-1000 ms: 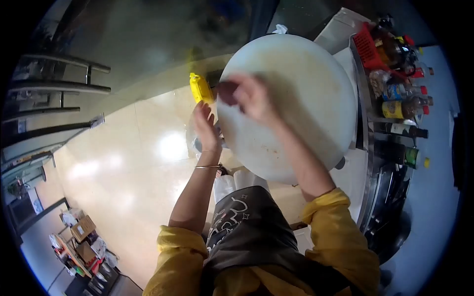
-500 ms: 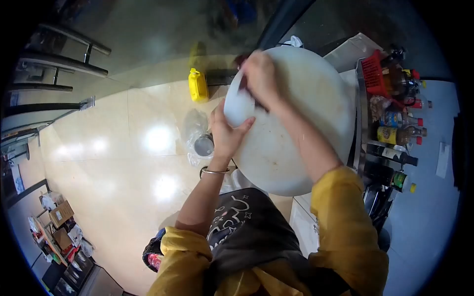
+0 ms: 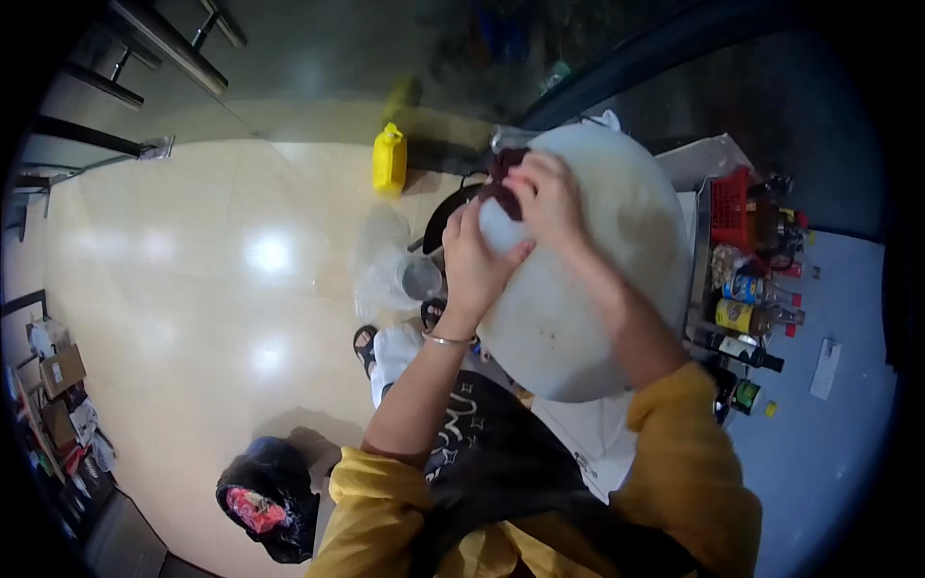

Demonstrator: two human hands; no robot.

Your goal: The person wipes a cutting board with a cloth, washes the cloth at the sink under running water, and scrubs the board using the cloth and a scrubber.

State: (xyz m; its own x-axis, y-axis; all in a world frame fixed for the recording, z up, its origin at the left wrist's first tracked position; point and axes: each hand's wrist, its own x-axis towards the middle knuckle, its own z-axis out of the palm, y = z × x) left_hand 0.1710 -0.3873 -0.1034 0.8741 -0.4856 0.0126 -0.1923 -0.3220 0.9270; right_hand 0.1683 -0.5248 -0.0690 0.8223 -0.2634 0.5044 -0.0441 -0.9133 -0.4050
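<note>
In the head view, a small white dish (image 3: 500, 227), probably a bowl, is held over the left edge of a large round white board (image 3: 602, 299). My left hand (image 3: 475, 262) grips it from the near left side, thumb and fingers closed on its rim. My right hand (image 3: 553, 197) is closed on a dark maroon cloth (image 3: 508, 166), which is pressed against the dish and partly bunched above it. The dish's inside is mostly hidden behind the cloth and fingers.
A yellow jug (image 3: 389, 162) stands on the tiled floor, with a clear plastic container (image 3: 418, 277) nearer. A dark pan (image 3: 445, 217) shows beside the board. Bottles (image 3: 737, 316) and a red basket (image 3: 730, 217) line the right. A black-bagged bin (image 3: 270, 501) stands lower left.
My left hand has turned the dish, which now shows a smaller face. My right hand and the cloth have shifted slightly right and down. The view has moved, showing the bin and feet.
</note>
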